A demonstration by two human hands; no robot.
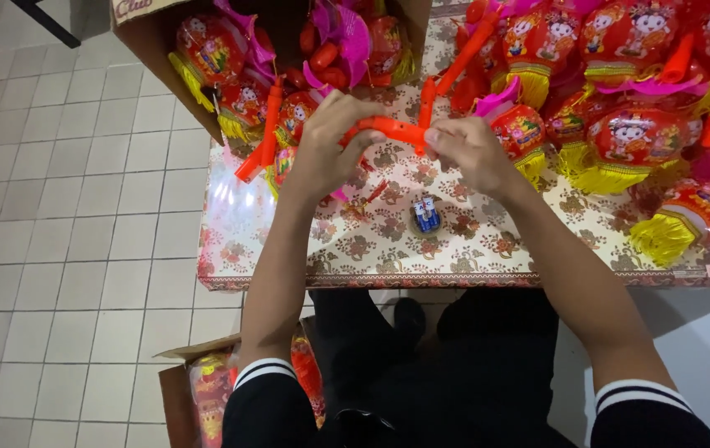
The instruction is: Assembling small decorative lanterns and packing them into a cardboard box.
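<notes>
Working over a floral-patterned table (471, 249) on pale floor tiles (81, 207), we're pinching a smooth orange plastic stick (392, 129), left hand (326, 149) and right hand (471, 149) both clamped on it.

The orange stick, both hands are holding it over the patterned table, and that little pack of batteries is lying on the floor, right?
Not quite. Both hands, left hand and right hand, do hold the orange stick over the patterned table, but the head view shows the small battery pack lying on the table, not on the floor.
</notes>
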